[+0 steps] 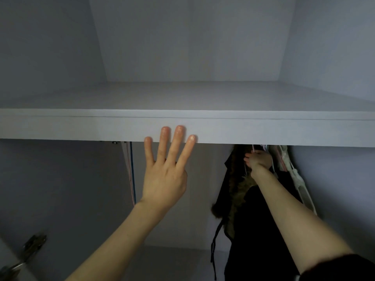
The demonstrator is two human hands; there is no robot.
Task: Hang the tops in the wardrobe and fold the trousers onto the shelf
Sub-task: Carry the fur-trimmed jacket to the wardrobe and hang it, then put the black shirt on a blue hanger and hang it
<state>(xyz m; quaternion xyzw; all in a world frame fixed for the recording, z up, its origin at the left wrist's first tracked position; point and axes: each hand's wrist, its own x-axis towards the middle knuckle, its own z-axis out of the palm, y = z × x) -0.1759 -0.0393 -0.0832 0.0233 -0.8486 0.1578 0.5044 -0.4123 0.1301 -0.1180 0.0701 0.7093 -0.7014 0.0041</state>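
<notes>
My left hand [165, 175], fingers spread, braces on the shelf [263, 128] edge; at three o'clock my right hand [258, 160] clamps a hanger [263, 147], hooking the dark top [249, 220] up.

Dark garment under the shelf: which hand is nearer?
Right. The right hand grips at the top of the dark garment, just under the shelf. The left hand is apart to its left, fingertips touching the shelf's front edge.

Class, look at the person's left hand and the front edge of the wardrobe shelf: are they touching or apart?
Touching. In the head view the left hand is spread flat, and its straight fingertips lie against the front edge of the shelf, with no gap showing.
</notes>
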